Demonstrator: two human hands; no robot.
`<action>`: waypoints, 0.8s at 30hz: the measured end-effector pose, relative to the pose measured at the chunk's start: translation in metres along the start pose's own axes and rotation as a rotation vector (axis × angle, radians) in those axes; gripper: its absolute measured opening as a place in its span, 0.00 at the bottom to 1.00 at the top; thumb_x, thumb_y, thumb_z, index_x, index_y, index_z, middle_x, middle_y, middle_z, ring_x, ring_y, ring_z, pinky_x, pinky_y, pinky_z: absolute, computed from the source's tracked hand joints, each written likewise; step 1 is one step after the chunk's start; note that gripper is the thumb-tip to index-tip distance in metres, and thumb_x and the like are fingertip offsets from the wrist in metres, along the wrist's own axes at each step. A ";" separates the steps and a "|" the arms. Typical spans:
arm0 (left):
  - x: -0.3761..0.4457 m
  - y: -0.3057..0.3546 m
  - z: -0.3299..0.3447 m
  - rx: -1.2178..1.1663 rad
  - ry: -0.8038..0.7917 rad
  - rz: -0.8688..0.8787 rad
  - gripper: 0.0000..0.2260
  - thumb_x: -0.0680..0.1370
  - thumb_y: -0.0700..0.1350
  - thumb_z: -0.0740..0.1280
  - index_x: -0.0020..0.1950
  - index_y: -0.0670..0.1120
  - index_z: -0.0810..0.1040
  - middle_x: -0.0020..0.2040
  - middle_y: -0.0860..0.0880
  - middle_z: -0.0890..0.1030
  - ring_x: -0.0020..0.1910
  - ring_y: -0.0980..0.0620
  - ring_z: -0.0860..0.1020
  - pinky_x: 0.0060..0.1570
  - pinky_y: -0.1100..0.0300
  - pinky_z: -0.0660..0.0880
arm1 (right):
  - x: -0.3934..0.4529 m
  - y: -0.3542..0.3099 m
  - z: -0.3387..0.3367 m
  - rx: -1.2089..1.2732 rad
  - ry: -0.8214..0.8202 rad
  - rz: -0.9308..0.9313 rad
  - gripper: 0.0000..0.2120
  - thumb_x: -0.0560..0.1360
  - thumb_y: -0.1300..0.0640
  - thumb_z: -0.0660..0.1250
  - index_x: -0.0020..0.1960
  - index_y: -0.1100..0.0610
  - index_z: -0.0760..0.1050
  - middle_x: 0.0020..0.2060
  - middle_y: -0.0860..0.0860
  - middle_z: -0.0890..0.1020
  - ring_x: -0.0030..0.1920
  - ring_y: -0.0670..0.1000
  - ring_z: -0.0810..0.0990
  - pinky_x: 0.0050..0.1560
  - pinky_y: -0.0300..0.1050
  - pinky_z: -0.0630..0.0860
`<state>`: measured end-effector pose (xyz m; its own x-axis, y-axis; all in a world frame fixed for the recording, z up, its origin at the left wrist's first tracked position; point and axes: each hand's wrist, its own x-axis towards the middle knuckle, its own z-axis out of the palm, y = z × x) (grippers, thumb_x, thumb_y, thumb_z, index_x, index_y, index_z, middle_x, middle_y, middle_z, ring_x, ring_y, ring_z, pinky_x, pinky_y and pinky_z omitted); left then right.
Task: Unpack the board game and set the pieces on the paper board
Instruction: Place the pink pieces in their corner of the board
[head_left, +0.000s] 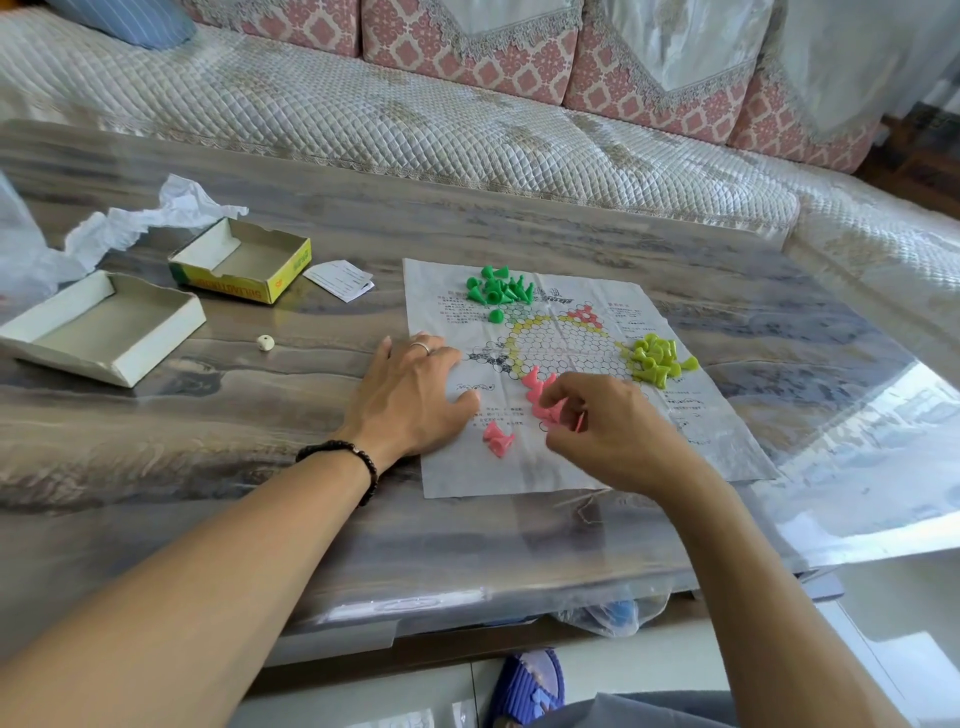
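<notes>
The right hand (608, 421) is pinching pink pieces (545, 402) over the paper board (582, 467); the left hand (410, 395) is lying flat beside it, pressing the sheet; a nudge risks toppling nearby pieces.

One paper board (566, 467). Three heaps of pieces: one dark green (497, 290), one yellow-green (657, 359), one pink (540, 397), each too tangled for an exact count of pieces. Two pink pieces (497, 439) apart from their heap, lying close together. Two open box halves: one yellow-sided (244, 260), one plain white (101, 327). One die (265, 343). One folded slip (340, 279). One crumpled tissue sheet (150, 218). Two hands: left (410, 395), right (613, 426).
</notes>
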<state>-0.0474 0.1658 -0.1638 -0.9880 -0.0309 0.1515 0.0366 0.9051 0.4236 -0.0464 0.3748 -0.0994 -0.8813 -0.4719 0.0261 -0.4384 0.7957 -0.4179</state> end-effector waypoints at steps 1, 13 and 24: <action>0.000 0.000 0.000 -0.004 -0.005 -0.004 0.31 0.71 0.62 0.55 0.69 0.49 0.71 0.73 0.48 0.67 0.73 0.51 0.62 0.75 0.47 0.48 | 0.000 0.003 -0.003 -0.002 0.030 -0.001 0.06 0.71 0.59 0.67 0.46 0.51 0.79 0.33 0.44 0.78 0.34 0.41 0.75 0.35 0.35 0.70; 0.001 0.000 0.000 0.003 0.002 -0.003 0.27 0.75 0.59 0.60 0.70 0.49 0.70 0.74 0.47 0.66 0.73 0.50 0.62 0.75 0.47 0.47 | 0.003 0.015 -0.010 0.096 0.233 0.010 0.03 0.70 0.58 0.72 0.38 0.52 0.80 0.30 0.46 0.79 0.31 0.43 0.74 0.34 0.37 0.71; -0.001 0.001 -0.002 -0.005 -0.007 -0.008 0.33 0.69 0.62 0.54 0.70 0.49 0.70 0.73 0.47 0.66 0.73 0.49 0.63 0.75 0.48 0.47 | 0.009 0.010 0.000 -0.157 0.165 -0.052 0.04 0.72 0.61 0.70 0.44 0.55 0.83 0.37 0.46 0.76 0.37 0.45 0.74 0.37 0.36 0.69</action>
<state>-0.0462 0.1659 -0.1621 -0.9893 -0.0351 0.1417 0.0295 0.9026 0.4295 -0.0586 0.3786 -0.1038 -0.8683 -0.4553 0.1971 -0.4943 0.8275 -0.2662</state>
